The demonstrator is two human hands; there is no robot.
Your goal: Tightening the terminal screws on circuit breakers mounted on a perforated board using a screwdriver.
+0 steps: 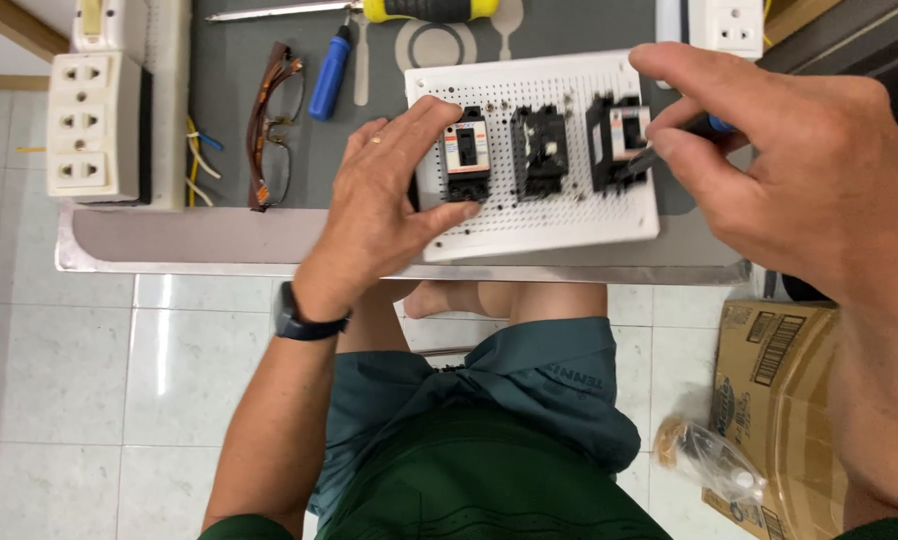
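two hands | left [384,205] flat on board [569,225] edge | right [779,160] gripping screwdriver [659,150]

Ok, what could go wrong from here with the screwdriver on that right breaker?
The screwdriver in the right hand meets the right breaker at a slant, so its tip might slip off. The left hand only presses the white perforated board, which could slide toward the table edge.

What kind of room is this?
Probably a home electrical workbench: a white perforated board carrying circuit breakers, screwdrivers lying about, wall sockets with loose wires, and a tiled floor below.
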